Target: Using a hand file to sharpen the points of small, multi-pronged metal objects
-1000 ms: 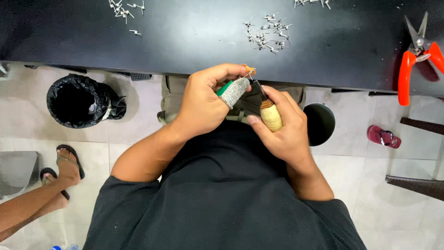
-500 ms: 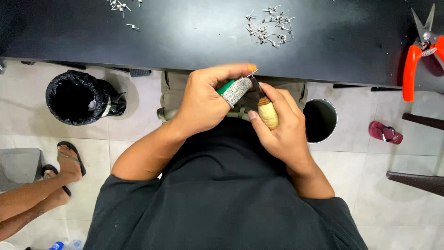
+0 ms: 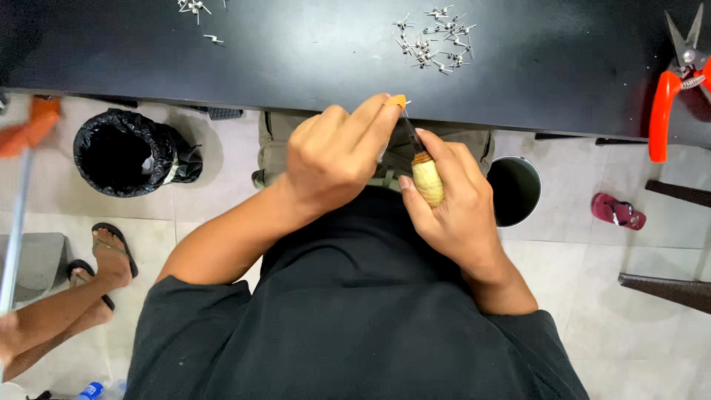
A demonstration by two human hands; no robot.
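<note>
My left hand is curled shut in front of my chest, just below the black table edge. An orange cap covers one fingertip. Only a grey sliver of the small piece it pinches shows between the fingers. My right hand grips a tool by its pale wooden handle. The tool's thin dark blade points up to the capped fingertip. The two hands touch each other.
Small metal parts lie in a pile and a smaller scatter on the table. Orange-handled snips lie far right. Below: black-bagged bin, metal can, pink sandal, another person's sandalled foot, blurred orange object.
My left hand has turned over the grey-green piece, which now is almost hidden. The blade tip has come up to the capped fingertip. A blurred orange object entered at the left.
</note>
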